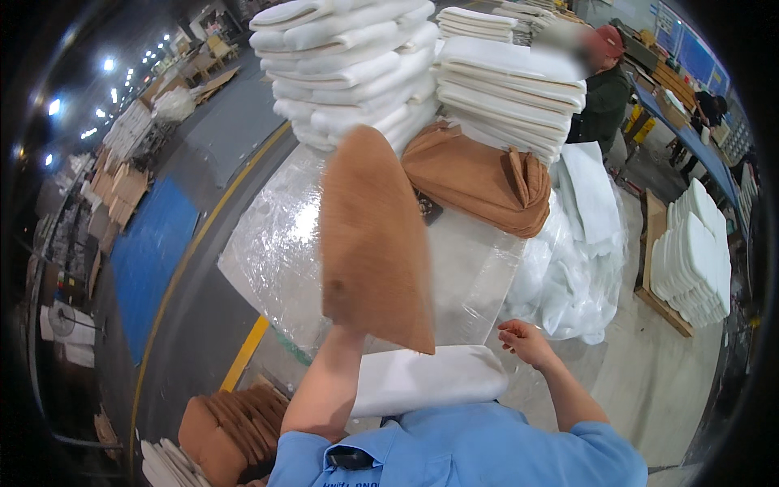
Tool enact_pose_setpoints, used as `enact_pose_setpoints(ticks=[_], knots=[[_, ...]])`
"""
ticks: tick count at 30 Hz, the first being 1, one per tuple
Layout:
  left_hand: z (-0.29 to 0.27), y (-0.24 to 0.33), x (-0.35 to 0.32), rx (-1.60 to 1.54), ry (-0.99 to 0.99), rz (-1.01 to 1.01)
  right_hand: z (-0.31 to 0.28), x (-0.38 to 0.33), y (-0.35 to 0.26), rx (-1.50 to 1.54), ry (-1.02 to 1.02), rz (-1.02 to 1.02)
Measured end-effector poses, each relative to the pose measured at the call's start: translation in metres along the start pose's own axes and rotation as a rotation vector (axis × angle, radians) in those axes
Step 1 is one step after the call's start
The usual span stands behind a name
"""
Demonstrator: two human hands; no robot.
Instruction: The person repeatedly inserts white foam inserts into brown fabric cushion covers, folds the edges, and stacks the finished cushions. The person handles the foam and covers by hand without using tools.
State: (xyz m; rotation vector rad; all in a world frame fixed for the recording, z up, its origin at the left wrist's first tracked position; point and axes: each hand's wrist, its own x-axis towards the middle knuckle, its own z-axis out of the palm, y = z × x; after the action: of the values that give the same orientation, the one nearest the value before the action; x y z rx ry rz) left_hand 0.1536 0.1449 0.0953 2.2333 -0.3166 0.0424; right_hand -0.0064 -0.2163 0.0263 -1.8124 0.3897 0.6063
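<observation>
A brown fabric cover (377, 243) stands raised in front of me, slightly smeared by motion. My left hand (347, 334) holds it up from its lower end; the cloth hides the fingers, and only the wrist shows. Off to the right, my right hand (526, 342) is empty, with its fingers loosely bent and apart. Against my waist lies a white padded cushion (430, 380). Beyond the raised cover, a pile of folded brown covers (479, 178) rests on a plastic-wrapped surface (272, 235).
Tall stacks of white cushions (349, 73) and white pads (511, 85) rise at the back. Clear plastic wrap (560, 284) bulges at right, near white pads on a pallet (690, 252). Brown pieces (227, 430) sit at lower left. A person in a red cap (608, 40) stands behind.
</observation>
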Motion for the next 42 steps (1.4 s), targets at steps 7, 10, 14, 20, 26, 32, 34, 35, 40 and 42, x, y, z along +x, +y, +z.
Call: enact_pose_setpoints(ticks=[7, 10, 14, 20, 26, 32, 34, 35, 40, 42], knots=[[-0.025, -0.027, -0.004, -0.238, -0.401, -0.189, 0.006, 0.006, 0.021, 0.303, 0.032, 0.167], [-0.038, -0.052, -0.043, -0.24, -0.644, -0.345, 0.002, 0.003, 0.03, 0.329, 0.048, 0.221], [-0.072, -0.081, -0.113, -0.245, -0.691, -0.671, -0.003, -0.008, 0.06, 0.385, 0.064, 0.317], [-0.175, -0.089, -0.174, -0.249, -0.584, -1.033, 0.013, -0.018, 0.058, 0.559, -0.147, 0.514], [-0.128, -0.091, -0.251, -0.809, -0.392, -1.078, 0.029, -0.017, 0.046, 0.609, -0.387, 0.449], [-0.095, -0.15, -0.258, -1.209, -0.261, -1.149, 0.056, 0.001, 0.048, 0.576, -0.291, 0.384], [-0.085, -0.156, -0.252, -1.119, -0.158, -1.079, 0.059, 0.01, 0.077, 0.697, -0.346, 0.311], [-0.089, -0.155, -0.261, -1.063, -0.09, -1.051, 0.061, -0.003, 0.042, 0.694, -0.292, 0.344], [-0.085, -0.151, -0.245, -1.003, -0.115, -1.003, 0.073, -0.007, 0.049, 0.828, -0.244, 0.298], [-0.085, -0.145, -0.242, -1.044, -0.155, -1.035, 0.075, -0.01, 0.054, 0.85, -0.204, 0.281]])
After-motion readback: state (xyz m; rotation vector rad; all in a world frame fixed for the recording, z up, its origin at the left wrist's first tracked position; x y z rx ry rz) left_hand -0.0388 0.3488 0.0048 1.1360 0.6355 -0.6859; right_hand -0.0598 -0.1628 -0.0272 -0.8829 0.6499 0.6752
